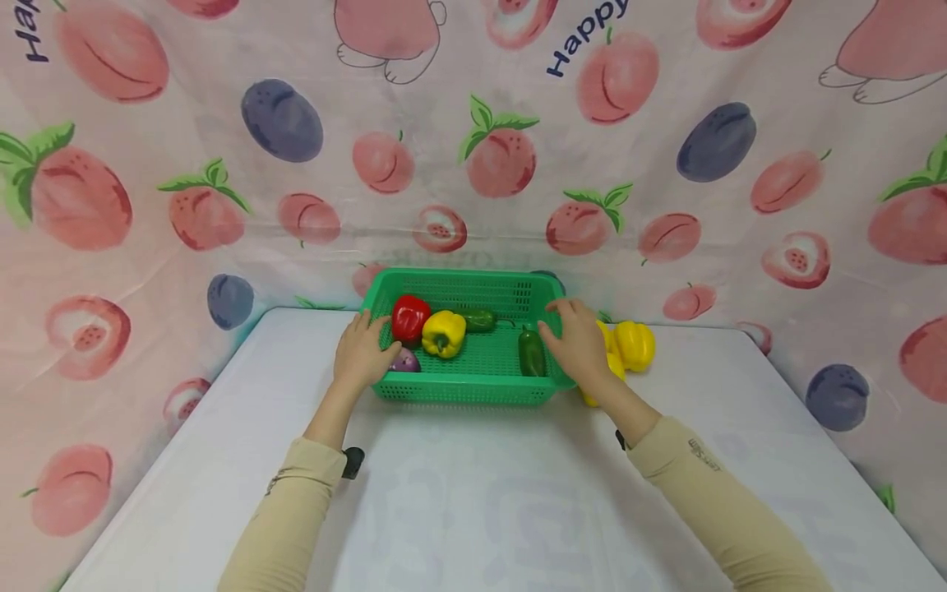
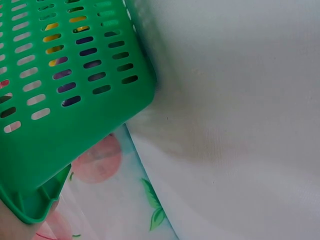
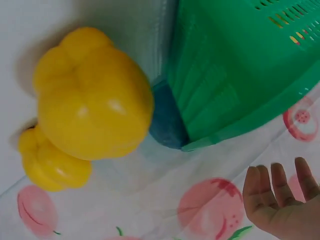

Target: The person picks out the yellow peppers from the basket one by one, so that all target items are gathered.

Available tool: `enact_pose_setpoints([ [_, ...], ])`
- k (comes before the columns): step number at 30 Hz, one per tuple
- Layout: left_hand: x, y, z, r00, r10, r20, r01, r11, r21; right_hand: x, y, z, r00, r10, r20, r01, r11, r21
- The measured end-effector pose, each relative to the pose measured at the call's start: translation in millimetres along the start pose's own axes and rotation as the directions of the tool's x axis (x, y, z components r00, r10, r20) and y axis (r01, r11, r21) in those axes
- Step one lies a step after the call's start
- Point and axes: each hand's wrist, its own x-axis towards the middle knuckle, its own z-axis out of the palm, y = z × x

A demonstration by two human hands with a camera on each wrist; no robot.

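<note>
A green plastic basket [image 1: 466, 381] stands at the back of the table. In it lie a red bell pepper [image 1: 410, 319], a yellow bell pepper [image 1: 444, 334], two long dark green vegetables, one at the back [image 1: 479, 320] and one at the right [image 1: 531, 353], and a purple vegetable [image 1: 404, 360] partly hidden by my left thumb. My left hand [image 1: 360, 352] lies over the basket's left rim, fingers spread and tips reaching inside. At the right end is my right hand [image 1: 580, 341], fingers spread; in the right wrist view, its fingers [image 3: 282, 187] are apart from the basket wall.
Several yellow bell peppers [image 1: 635, 345] lie just right of the basket, partly behind my right hand. The white tabletop [image 1: 481, 493] stretches toward me. A fruit-print curtain [image 1: 444, 197] hangs right behind the basket.
</note>
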Motion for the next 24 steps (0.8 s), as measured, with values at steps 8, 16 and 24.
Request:
enact_pose_setpoints([
  [8,1.0,-0.2,0.8,1.0,-0.002,0.009,0.002,1.0,0.004,18.1,-23,-4,0.995,-0.074,0.063,0.072,0.997,0.028],
  [16,2.5,-0.3,1.5,1.0,-0.008,0.003,0.008,1.0,0.006,32.4,-39,-3,0.983,-0.132,0.126,0.139,0.989,-0.047],
  [24,2.6,-0.6,-0.4,1.0,-0.008,-0.005,0.008,1.0,0.006,53.4,-45,-2,0.944,-0.202,0.262,0.22,0.974,-0.043],
])
